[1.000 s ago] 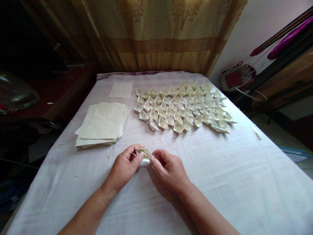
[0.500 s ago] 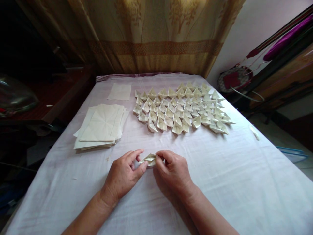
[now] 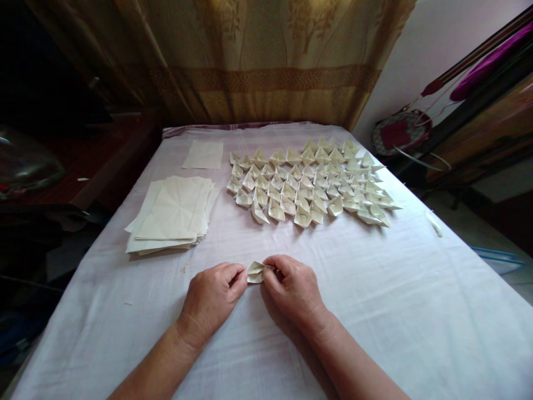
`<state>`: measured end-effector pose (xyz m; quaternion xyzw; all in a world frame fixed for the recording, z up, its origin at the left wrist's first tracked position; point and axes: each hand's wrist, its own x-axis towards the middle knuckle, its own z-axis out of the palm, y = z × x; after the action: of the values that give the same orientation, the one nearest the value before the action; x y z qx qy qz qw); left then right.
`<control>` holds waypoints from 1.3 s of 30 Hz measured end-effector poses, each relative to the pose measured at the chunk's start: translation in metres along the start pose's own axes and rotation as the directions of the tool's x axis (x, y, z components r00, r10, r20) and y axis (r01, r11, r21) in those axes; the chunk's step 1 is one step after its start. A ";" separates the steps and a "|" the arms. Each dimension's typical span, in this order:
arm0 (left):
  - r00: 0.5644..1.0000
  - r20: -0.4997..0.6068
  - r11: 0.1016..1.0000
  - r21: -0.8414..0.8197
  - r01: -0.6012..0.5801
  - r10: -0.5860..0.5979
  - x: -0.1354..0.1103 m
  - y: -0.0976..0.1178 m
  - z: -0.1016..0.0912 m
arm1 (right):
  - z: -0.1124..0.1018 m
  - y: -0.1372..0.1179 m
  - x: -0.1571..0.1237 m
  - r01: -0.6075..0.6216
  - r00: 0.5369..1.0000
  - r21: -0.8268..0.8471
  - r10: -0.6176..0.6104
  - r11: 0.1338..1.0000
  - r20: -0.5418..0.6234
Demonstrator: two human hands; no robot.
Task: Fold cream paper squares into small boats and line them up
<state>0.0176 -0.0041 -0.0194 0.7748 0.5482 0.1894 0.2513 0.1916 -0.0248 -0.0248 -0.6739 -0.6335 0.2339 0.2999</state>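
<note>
L hand (image 3: 213, 294): thumb + index pinched on L end of small folded paper piece (image 3: 255, 272). R hand (image 3: 295, 283): likewise pinching, thumb + fingers on R end of same piece; other fingers curled in. Piece sits betw. the two hands, approx. centre of near half of table; cream/off-wh., creased, a fold visible across middle. Whether it touches the cloth: can't tell.

Under both: wh. tablecloth (image 3: 366, 311), lightly wrinkled. Shadow of R hand + forearm falls on it. Small wh. scrap (image 3: 128, 304) to L of L forearm.

Further out, ahead and L of L hand: paper stack (image 3: 175, 211), sheets cream, edges uneven, top sheet w/ radiating crease lines. Beyond stack, apart from it: single sheet (image 3: 203, 154), lying flat.

Ahead and to R: folded paper boats (image 3: 295, 189), many, in rough rows, close-set, some touching, pointed ends up; exact no. not countable (overlap). Small wh. item (image 3: 434, 224) near R table edge, ID unclear.

Background: gold-brn. curtain (image 3: 250, 83) w/ tree pattern behind far table edge; dk. red surface (image 3: 112, 150) at L; round patterned bag (image 3: 397, 133) at R, by wall.
</note>
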 end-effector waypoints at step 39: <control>0.973 0.167 0.717 -0.658 0.229 -0.158 0.004 0.003 0.005 | 0.002 0.002 0.003 -0.027 0.997 0.573 -0.016 0.819 0.069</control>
<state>0.0237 -0.0021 -0.0217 0.5783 0.5075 0.3087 0.5592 0.1923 -0.0215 -0.0278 -0.5456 -0.5422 0.4380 0.4653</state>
